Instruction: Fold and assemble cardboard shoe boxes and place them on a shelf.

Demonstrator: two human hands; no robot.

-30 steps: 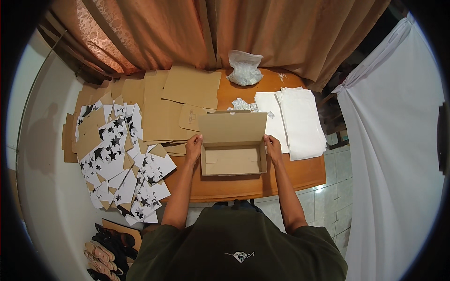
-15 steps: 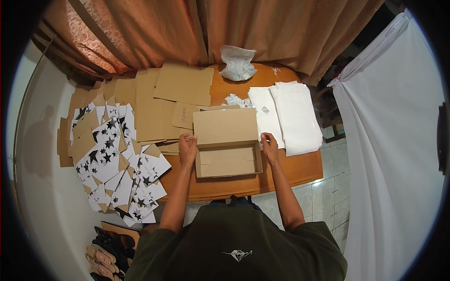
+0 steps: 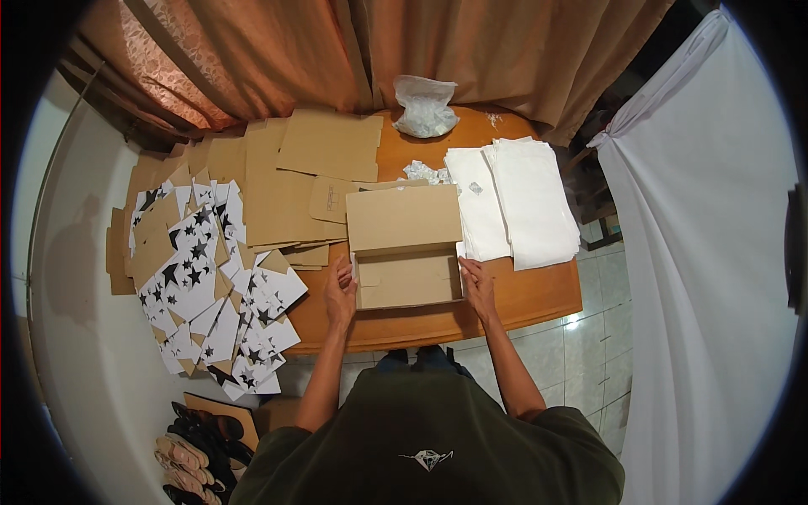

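Observation:
An open brown cardboard box (image 3: pixel 410 290) sits near the table's front edge, its lid (image 3: pixel 404 216) raised at the far side. Nothing shows inside it. At the box's left wall is my left hand (image 3: pixel 341 293), fingers bent against the side. My right hand (image 3: pixel 478 288) pinches the right wall near the front corner, thumb and fingers together. The fingertips are partly hidden along both walls.
Flat brown cardboard pieces (image 3: pixel 282 198) and star-printed white sheets (image 3: pixel 189 273) cover the left of the wooden table (image 3: pixel 539 296). White paper stacks (image 3: pixel 532 202) lie right, small clear packets (image 3: pixel 425 172) and a plastic bag (image 3: pixel 426 108) behind. Shoes (image 3: pixel 189 459) stand lower left.
Both hands have shifted toward me along the box's side walls, closer to its front corners. The whole view has moved slightly; the box lid remains raised.

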